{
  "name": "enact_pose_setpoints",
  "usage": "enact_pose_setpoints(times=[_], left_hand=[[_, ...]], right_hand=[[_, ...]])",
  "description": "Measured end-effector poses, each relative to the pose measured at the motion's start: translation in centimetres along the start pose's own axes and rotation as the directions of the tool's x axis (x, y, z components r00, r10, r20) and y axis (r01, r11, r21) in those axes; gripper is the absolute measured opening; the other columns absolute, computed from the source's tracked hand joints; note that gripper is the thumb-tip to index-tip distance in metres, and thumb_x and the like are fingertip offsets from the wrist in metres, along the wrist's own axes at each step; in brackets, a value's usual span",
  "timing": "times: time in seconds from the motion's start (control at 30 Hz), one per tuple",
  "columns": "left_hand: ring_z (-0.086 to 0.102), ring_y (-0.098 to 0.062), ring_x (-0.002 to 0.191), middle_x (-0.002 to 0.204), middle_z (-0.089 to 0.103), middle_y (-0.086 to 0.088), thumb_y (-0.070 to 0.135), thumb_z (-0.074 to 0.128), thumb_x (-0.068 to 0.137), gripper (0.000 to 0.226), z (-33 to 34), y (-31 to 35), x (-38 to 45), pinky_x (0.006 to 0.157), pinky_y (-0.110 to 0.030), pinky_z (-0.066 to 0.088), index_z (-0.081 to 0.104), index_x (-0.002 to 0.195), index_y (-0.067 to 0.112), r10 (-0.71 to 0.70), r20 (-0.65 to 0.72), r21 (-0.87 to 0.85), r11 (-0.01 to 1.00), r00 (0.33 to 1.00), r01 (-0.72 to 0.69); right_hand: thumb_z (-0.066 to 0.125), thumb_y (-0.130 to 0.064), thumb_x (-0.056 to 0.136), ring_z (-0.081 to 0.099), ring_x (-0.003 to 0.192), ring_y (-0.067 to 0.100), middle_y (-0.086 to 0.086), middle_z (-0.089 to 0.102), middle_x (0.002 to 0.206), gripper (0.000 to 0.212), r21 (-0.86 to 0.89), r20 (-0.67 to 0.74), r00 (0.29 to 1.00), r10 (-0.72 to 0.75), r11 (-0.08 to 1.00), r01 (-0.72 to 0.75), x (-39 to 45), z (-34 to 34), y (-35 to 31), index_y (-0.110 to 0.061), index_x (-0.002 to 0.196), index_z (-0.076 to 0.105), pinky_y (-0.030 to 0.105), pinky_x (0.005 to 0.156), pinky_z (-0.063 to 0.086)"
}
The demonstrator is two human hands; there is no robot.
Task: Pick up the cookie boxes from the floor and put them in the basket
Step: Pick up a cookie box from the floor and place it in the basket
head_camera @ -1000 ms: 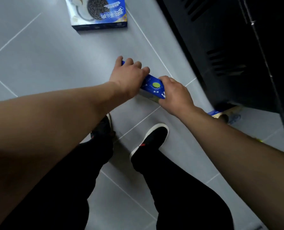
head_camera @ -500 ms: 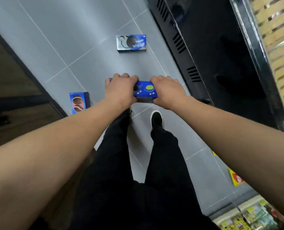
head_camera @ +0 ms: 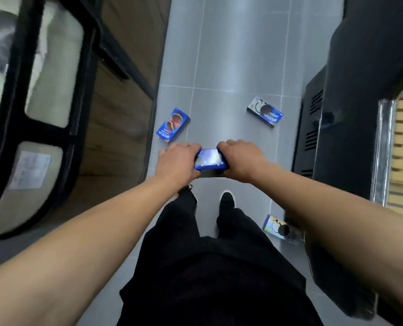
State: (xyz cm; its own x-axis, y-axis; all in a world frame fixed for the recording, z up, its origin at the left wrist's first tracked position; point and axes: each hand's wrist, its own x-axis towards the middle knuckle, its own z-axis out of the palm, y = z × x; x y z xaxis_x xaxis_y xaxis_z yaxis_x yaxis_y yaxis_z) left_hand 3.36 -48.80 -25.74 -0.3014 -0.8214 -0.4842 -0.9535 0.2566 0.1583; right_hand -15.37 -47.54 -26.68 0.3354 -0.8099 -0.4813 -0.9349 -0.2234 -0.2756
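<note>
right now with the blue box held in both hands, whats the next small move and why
Probably carry the blue cookie box to the basket, which is not clearly in view, so look for it first. The left hand and right hand grip its two ends above the floor, so the pickup looks done. Three more boxes lie on the tiles.

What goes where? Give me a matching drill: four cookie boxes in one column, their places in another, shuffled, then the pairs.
Things:
1. held box
2. upright box
3. flat box
4. hidden box

Places:
A. floor, under the right forearm
B. floor, by the wooden unit on the left
C. between the left hand and the right hand
D. floor, near the black cabinet on the right

Pairs: 1-C, 2-B, 3-D, 4-A
</note>
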Motion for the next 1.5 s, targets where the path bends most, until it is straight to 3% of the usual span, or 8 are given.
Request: enact_pose_setpoints(times=[0.13, 0.33, 0.5, 0.63, 0.73, 1.0, 1.2, 1.5], left_hand=[[0.053, -0.024, 0.095, 0.099, 0.058, 0.005, 0.052, 0.071, 0.069, 0.047, 1.8, -4.5, -7.5, 0.076, -0.036, 0.041, 0.053, 0.108, 0.034, -0.240, -0.033, -0.147, 0.961, 0.970, 0.233], [0.054, -0.024, 0.099, 0.105, 0.058, 0.005, 0.050, 0.072, 0.068, 0.054, 5.8, -11.4, -19.8, 0.080, -0.036, 0.041, 0.053, 0.115, 0.035, -0.541, -0.047, -0.346, 0.797, 0.840, 0.495], [0.051, -0.024, 0.108, 0.115, 0.058, 0.005, 0.047, 0.072, 0.072, 0.062, 10.6, -18.1, -32.1, 0.086, -0.037, 0.039, 0.048, 0.128, 0.037, -0.715, -0.040, -0.478, 0.627, 0.698, 0.615], [0.053, -0.025, 0.107, 0.113, 0.059, 0.004, 0.045, 0.072, 0.071, 0.060, 15.7, -24.4, -44.1, 0.087, -0.038, 0.042, 0.050, 0.126, 0.036, -0.840, -0.013, -0.544, 0.461, 0.542, 0.701], [0.054, -0.026, 0.105, 0.113, 0.060, 0.003, 0.043, 0.073, 0.069, 0.059, 17.6, -28.1, -51.2, 0.085, -0.036, 0.043, 0.052, 0.124, 0.035, -0.889, 0.005, -0.595, 0.366, 0.459, 0.715], [0.058, -0.025, 0.100, 0.108, 0.062, 0.004, 0.041, 0.072, 0.066, 0.059, 19.1, -37.3, -63.0, 0.081, -0.033, 0.047, 0.054, 0.122, 0.035, -0.972, 0.045, -0.637, 0.150, 0.232, 0.756], [0.059, -0.022, 0.089, 0.099, 0.064, 0.006, 0.042, 0.073, 0.063, 0.052, 19.3, -46.7, -66.8, 0.070, -0.030, 0.045, 0.056, 0.111, 0.034, -0.991, 0.062, -0.630, 0.053, 0.117, 0.775], [0.061, -0.023, 0.096, 0.101, 0.063, 0.005, 0.043, 0.072, 0.067, 0.047, 15.8, -62.6, -70.2, 0.074, -0.032, 0.045, 0.056, 0.109, 0.032, -0.989, 0.142, -0.651, -0.124, -0.041, 0.749]], right_hand=[[0.066, -0.055, 0.081, 0.058, 0.097, 0.027, 0.003, 0.059, 0.109, 0.049, -0.136, 0.083, 0.969, -0.235, 0.960, 0.244, 1.3, -0.4, -7.0, -0.023, 0.114, 0.049, 0.032, 0.069, 0.034], [0.067, -0.052, 0.081, 0.058, 0.100, 0.028, 0.004, 0.059, 0.112, 0.050, -0.276, 0.230, 0.846, -0.482, 0.801, 0.531, 1.4, 1.6, -20.6, -0.022, 0.117, 0.049, 0.033, 0.072, 0.037], [0.065, -0.051, 0.078, 0.059, 0.102, 0.031, 0.005, 0.061, 0.114, 0.050, -0.303, 0.340, 0.703, -0.625, 0.635, 0.711, -0.2, 6.1, -34.9, -0.022, 0.117, 0.051, 0.034, 0.077, 0.044], [0.065, -0.051, 0.078, 0.060, 0.103, 0.033, 0.006, 0.061, 0.115, 0.051, -0.304, 0.428, 0.582, -0.691, 0.496, 0.813, -3.3, 11.8, -48.7, -0.022, 0.117, 0.051, 0.034, 0.077, 0.045], [0.065, -0.052, 0.078, 0.060, 0.104, 0.031, 0.005, 0.062, 0.115, 0.051, -0.300, 0.454, 0.481, -0.750, 0.379, 0.875, -5.2, 14.4, -57.0, -0.023, 0.117, 0.051, 0.036, 0.084, 0.048], [0.069, -0.050, 0.076, 0.062, 0.096, 0.025, 0.001, 0.062, 0.109, 0.052, -0.299, 0.535, 0.272, -0.800, 0.121, 0.946, -6.1, 17.9, -74.9, -0.026, 0.117, 0.048, 0.037, 0.081, 0.052], [0.069, -0.051, 0.077, 0.062, 0.098, 0.025, 0.000, 0.062, 0.111, 0.052, -0.292, 0.569, 0.170, -0.804, -0.004, 0.956, -2.6, 19.2, -86.6, -0.026, 0.118, 0.048, 0.036, 0.080, 0.049], [0.068, -0.047, 0.080, 0.063, 0.099, 0.025, -0.001, 0.061, 0.113, 0.050, -0.275, 0.608, 0.040, -0.793, -0.163, 0.948, 5.0, 18.3, -105.1, -0.026, 0.120, 0.048, 0.035, 0.080, 0.045]])
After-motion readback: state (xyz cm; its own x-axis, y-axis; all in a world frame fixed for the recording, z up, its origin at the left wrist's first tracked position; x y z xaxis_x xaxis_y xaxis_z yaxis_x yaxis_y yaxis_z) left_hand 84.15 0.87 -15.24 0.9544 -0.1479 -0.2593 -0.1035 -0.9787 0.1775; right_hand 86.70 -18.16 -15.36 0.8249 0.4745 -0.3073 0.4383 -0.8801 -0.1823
